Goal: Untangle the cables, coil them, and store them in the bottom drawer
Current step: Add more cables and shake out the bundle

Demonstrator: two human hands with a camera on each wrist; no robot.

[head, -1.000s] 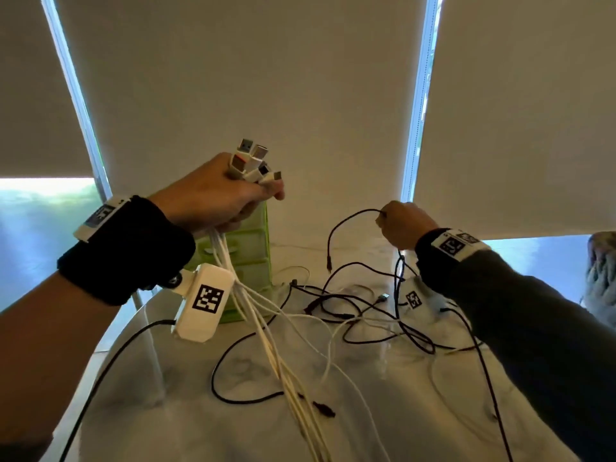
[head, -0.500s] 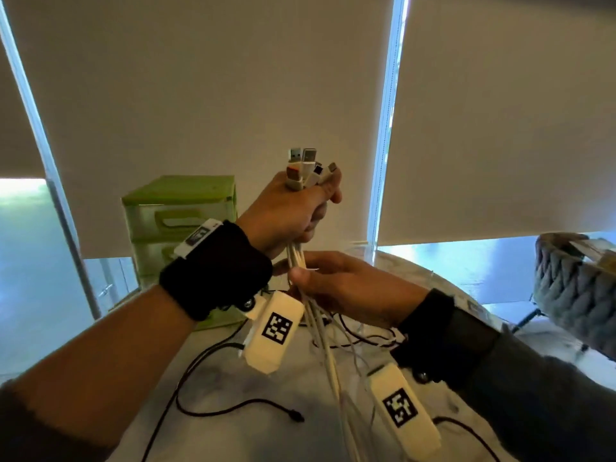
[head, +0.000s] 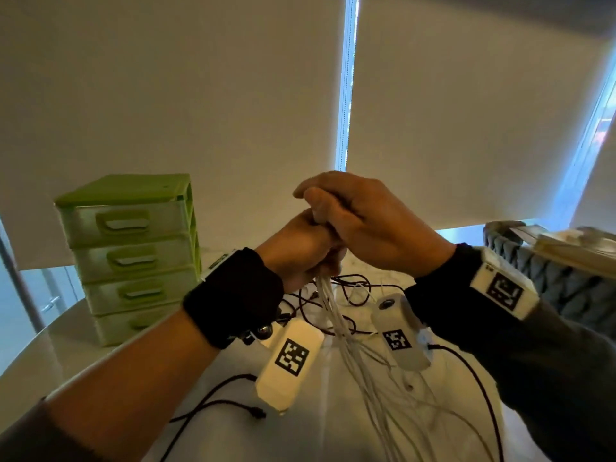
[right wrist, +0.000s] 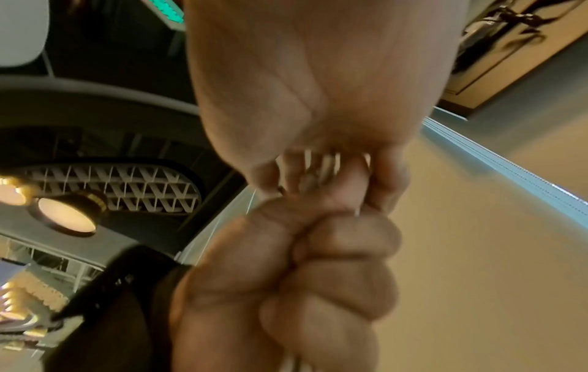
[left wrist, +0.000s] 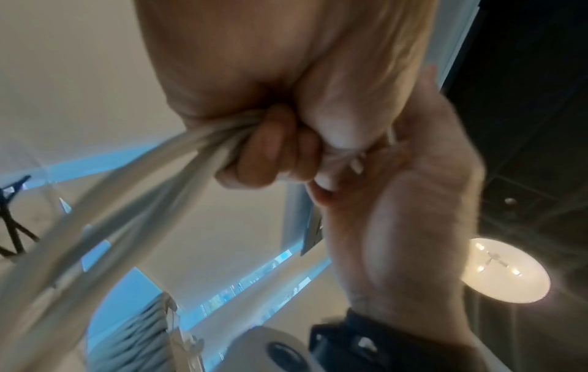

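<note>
- Left hand (head: 300, 251), centre frame: fist closed round the white cables (head: 336, 315), which hang from its underside to the table (head: 83, 335).
- Right hand (head: 373, 225): cupped over the left fist, fingers curled on the cable tops.
- Black cables (head: 350, 285): loose on the table beneath both hands.
- Green drawers (head: 133, 258), left of frame: four, all closed.
- Basket (head: 550, 281), right edge.

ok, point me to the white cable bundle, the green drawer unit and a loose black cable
white cable bundle (head: 336, 315), head view, strands hanging below the fists.
green drawer unit (head: 133, 258), head view, second drawer's front.
black cable (head: 230, 403), head view, run near its plug.
</note>
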